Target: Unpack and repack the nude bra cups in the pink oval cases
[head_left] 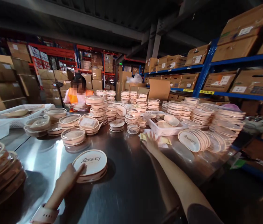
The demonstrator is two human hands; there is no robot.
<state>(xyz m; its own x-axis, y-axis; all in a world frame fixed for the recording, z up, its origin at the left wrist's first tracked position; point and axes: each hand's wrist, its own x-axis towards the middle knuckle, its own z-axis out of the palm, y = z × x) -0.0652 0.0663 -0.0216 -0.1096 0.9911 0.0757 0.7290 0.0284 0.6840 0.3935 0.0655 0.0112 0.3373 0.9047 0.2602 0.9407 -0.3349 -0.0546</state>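
Nearest the camera, a watch (45, 214) circles the left wrist; ahead of it the left hand (67, 177) lies against the left edge of an oval case (93, 161), one digit across the lid. Whether it clamps the case or merely rests there, I cannot tell. A one-sided push could skid the case over the smooth tabletop (126, 180).

Ahead and to the right, the right hand (151, 143) has its fingers on cards (167, 141); whether one is pinched is unclear. Being thin and overlapping, these could come up two at once, or slip under the basket (163, 131) just beyond. Right of that hand, leaning cases (189, 140) could slump if the arm knocked them. Beyond the left hand sit low piles (73, 136); a careless reach there could topple the tall stack (95, 104) behind.
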